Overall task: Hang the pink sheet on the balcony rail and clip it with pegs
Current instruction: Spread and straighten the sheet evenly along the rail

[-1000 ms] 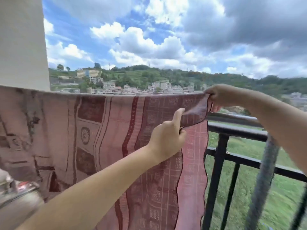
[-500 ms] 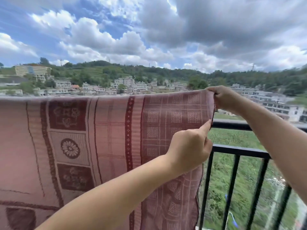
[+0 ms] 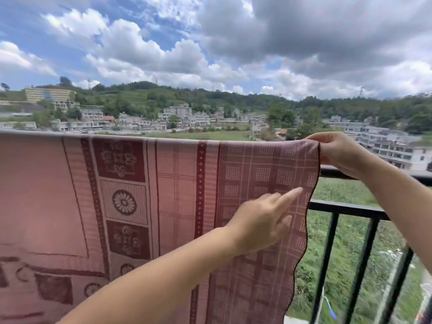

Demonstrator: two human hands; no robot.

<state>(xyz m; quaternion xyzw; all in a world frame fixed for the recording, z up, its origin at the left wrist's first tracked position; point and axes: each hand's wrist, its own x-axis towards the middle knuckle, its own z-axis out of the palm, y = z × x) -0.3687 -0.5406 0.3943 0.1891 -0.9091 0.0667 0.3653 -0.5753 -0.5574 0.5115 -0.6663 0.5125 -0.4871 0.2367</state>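
The pink sheet, patterned with dark red squares and flowers, hangs spread across the left and middle of the view, its top edge held taut and level. My right hand pinches its top right corner above the black balcony rail. My left hand lies against the sheet's front near its right edge, forefinger stretched out and other fingers loose, gripping nothing. What the sheet's top edge rests on is hidden behind the fabric. I see no pegs.
The black railing's vertical bars stand to the right of the sheet, with a grassy field far below. Beyond lie houses, wooded hills and a cloudy sky. The balcony floor is hidden.
My left hand has let go of the sheet's edge and now rests flat against the fabric. My right hand has drawn the top corner further right, and the view has swung right.
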